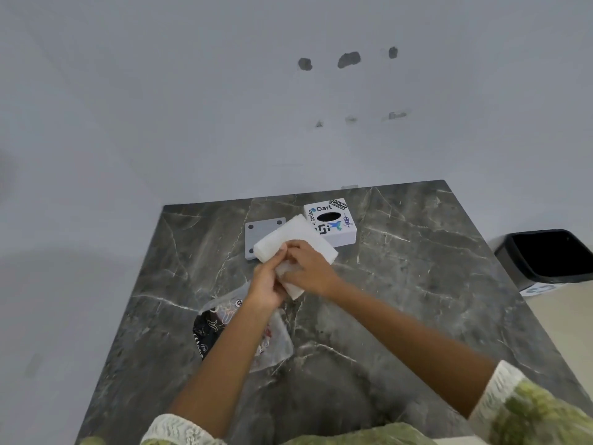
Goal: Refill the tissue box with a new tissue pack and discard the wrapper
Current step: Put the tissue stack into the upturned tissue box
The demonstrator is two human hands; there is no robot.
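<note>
A bare white stack of tissues (290,234) is held above the dark marble table (417,284), tilted, with my left hand (266,284) and my right hand (308,268) both gripping its near side. Behind it stands the white tissue box cover (340,231) with stickers and a black oval slot on top. Its flat grey base plate (256,232) lies to the left, partly hidden by the tissues. The crumpled clear and black plastic wrapper (208,329) lies on the table under my left forearm.
A black-lined waste bin (545,255) stands on the floor to the right of the table. A pale wall rises directly behind the table's far edge.
</note>
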